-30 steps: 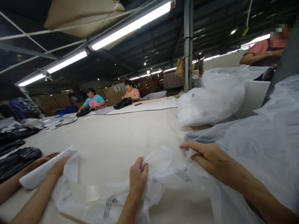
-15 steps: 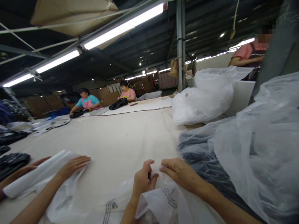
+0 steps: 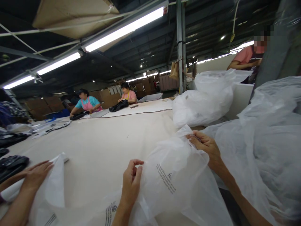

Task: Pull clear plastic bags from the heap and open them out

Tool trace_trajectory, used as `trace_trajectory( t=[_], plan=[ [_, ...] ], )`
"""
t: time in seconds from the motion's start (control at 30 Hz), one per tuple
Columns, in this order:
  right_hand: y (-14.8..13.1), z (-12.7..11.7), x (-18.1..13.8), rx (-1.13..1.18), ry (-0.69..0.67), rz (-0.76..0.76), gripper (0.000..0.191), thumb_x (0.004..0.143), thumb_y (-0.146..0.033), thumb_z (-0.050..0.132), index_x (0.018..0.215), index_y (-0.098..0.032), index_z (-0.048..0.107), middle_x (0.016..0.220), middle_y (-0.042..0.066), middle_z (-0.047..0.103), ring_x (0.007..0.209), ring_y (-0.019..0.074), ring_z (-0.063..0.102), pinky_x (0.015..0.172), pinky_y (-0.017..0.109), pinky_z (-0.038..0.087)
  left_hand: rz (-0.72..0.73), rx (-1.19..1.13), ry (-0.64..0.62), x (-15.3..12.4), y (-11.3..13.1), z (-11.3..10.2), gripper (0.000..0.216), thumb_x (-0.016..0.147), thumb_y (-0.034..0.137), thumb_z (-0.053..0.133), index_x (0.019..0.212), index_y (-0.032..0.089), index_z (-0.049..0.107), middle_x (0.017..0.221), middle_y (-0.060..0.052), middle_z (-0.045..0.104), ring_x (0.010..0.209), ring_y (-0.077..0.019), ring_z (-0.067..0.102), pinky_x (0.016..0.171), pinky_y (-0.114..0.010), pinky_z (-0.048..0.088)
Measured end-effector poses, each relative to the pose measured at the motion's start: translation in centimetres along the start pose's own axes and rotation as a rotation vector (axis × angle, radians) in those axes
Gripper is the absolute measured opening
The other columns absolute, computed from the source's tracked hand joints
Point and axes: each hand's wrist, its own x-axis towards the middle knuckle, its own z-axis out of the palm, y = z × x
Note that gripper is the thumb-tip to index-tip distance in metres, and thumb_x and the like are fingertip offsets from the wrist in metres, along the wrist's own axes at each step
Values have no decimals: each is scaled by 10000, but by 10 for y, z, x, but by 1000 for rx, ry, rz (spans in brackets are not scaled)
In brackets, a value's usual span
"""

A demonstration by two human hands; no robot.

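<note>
Far left, at about nine o'clock, glossy black folded garments (image 3: 10,164) lie on the wide cream cloth-covered tabletop (image 3: 101,141). Just beside them, at eight o'clock, a co-worker's hand (image 3: 35,175) rests flat on a white sheet of folded plastic film (image 3: 55,182), whose corner stands up off the tabletop.

At ten o'clock, well back along the tabletop, a person in a turquoise top with a pink apron (image 3: 86,103) bends over a dark garment, and near them to the right a person in a pink top (image 3: 129,94) handles another black bundle.

At six o'clock the wearer's left hand (image 3: 131,182) has thumb and fingertips pinched together on the near edge of a translucent white plastic bag with black printed lettering (image 3: 174,175). The bag billows up off the tabletop between both hands, its printed side facing the camera. At about four o'clock the right hand (image 3: 205,146) grips the bag's far upper edge, fingers curled closed around the film, held higher than the left.

Beyond it, at one o'clock, a stuffed white plastic sack (image 3: 202,100) sits on the tabletop. At three o'clock a large heap of cloudy clear plastic sheeting (image 3: 270,150) fills the right side, touching the right forearm. At two o'clock, behind a white partition, a person in a salmon shirt (image 3: 246,56) leans forward.
</note>
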Motion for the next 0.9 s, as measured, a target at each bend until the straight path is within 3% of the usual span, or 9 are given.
trace_trajectory(
  t=[0.07,0.13,0.17,0.3,0.43,0.53,0.63,0.73,0.9],
  plan=[
    [1,-1,0,35,-13,2,311,719,-468,651,781,-168,592,569,-46,494,478,74,390,426,180,294,-6,-40,-18,-2,1,2,346,843,360,538,1167,240,520,956,-39,633,520,-87,362,490,-207,312],
    [2,-3,0,53,-62,9,303,713,-452,664,786,-163,609,568,-42,508,478,74,400,427,181,298,-49,-114,-51,-3,2,5,498,828,383,565,1293,272,427,1269,-94,532,554,-76,402,489,-206,347],
    [3,-3,0,64,-83,13,300,711,-447,668,788,-161,616,558,-44,502,472,73,394,423,182,292,-85,-159,-79,-2,3,7,554,818,400,572,1327,276,393,1306,-105,500,555,-74,413,470,-205,344],
    [8,-7,3,90,-91,12,291,707,-438,689,763,-159,631,538,-48,480,462,69,381,410,181,284,-183,-294,-159,1,4,11,585,720,383,648,1255,210,487,917,-16,548,519,-63,386,419,-184,283],
    [18,-16,8,143,-40,-20,283,689,-443,725,766,-185,638,534,-41,520,447,75,417,392,179,311,-207,-303,-142,4,5,2,328,676,313,655,960,150,650,592,68,346,501,-60,307,451,-179,240],
    [26,-21,11,175,-45,-16,251,704,-435,724,774,-208,644,560,-30,579,448,90,469,395,188,343,-171,-226,-85,5,7,-5,188,701,308,607,779,141,647,596,49,414,500,-60,318,464,-188,245],
    [33,-23,12,191,-76,24,236,697,-423,733,787,-217,659,581,-23,608,467,105,496,408,199,368,-125,-227,-58,3,11,-4,268,721,284,574,964,173,601,689,35,504,499,-60,353,475,-187,278],
    [37,-23,13,202,-93,29,248,672,-424,750,783,-217,666,588,-20,610,467,105,488,408,203,364,-184,-294,-147,1,14,2,474,737,313,550,1188,186,480,726,35,520,469,-61,363,451,-191,294],
    [35,-25,16,195,-32,-12,262,666,-450,748,746,-221,648,547,-32,574,448,100,468,403,209,357,-282,-292,-319,1,15,4,318,733,359,556,939,120,598,593,54,440,449,-52,320,420,-182,236]
  ],
)
